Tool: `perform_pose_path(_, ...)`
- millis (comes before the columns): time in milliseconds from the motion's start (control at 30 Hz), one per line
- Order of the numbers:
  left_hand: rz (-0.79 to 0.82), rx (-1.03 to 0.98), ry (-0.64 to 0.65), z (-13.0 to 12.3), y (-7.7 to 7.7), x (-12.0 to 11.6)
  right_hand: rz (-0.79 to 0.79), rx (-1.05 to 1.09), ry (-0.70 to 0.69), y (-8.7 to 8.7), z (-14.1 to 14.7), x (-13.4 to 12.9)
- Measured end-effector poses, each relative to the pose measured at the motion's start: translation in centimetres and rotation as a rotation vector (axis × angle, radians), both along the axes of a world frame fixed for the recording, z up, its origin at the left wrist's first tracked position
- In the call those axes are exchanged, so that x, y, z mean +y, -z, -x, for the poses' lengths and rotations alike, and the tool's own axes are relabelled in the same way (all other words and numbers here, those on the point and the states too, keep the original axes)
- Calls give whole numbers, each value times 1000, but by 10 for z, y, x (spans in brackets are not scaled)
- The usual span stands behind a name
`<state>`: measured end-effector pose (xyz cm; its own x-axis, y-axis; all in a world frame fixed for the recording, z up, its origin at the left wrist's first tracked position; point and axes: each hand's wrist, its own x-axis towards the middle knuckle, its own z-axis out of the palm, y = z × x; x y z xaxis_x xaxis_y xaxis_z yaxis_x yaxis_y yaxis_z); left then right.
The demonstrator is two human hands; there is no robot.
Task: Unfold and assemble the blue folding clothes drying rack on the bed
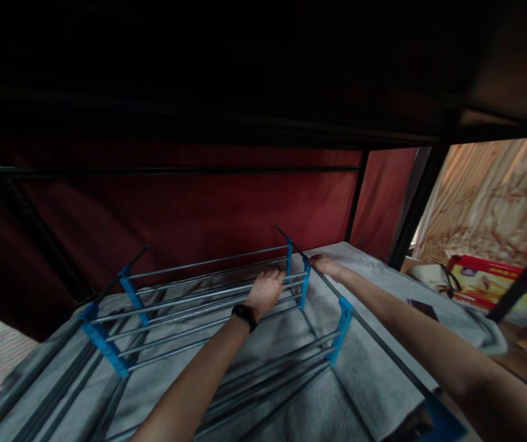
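Note:
A shoe rack (217, 288) of thin grey metal tubes and blue plastic brackets lies on a pale cloth-covered bed. My left hand (267, 288), with a black band on its wrist, is closed over tubes near the right end of the far tier. Its fingertips are partly hidden behind the tubes. Farther right, my right hand (326, 265) grips the long side pole (376, 336) beside a blue bracket (306, 282). Another blue bracket (339, 330) sits on this pole nearer me, joining the tubes of a closer tier. Two brackets on the left, including a large one (105, 341), hold the tubes' other ends.
Dark metal bed posts (422, 205) and a low dark panel (245, 73) overhead frame the space. A red cloth (199, 205) hangs behind. To the right are a red and yellow box (502, 285), a whitish object (430, 277) and a patterned curtain (507, 196).

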<state>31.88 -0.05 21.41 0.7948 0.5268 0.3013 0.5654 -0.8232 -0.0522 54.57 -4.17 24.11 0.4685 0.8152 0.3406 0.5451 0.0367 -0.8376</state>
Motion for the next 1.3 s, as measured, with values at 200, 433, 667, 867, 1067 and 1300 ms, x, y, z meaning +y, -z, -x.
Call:
perform_pose_path(200, 173, 67, -13, -41, 1, 18, 286, 213, -166, 27, -9, 22)
perform_pose_path(433, 231, 53, -23, -58, -2, 32, 314, 332, -220, 37, -13, 36)
perform_pose_path(667, 302, 25, -63, -62, 0, 40, 278, 387, -263, 44, -17, 37)
perform_pose_path(867, 343, 1, -78, -63, 0, 41, 264, 406, -256, 47, -18, 39)
perform_pose_path(1067, 396, -40, -70, -64, -5, 46, 267, 431, -236, 47, -16, 39)
perform_pose_path(1300, 416, -36, -64, -64, -2, 44, 256, 443, -250, 42, -14, 34)
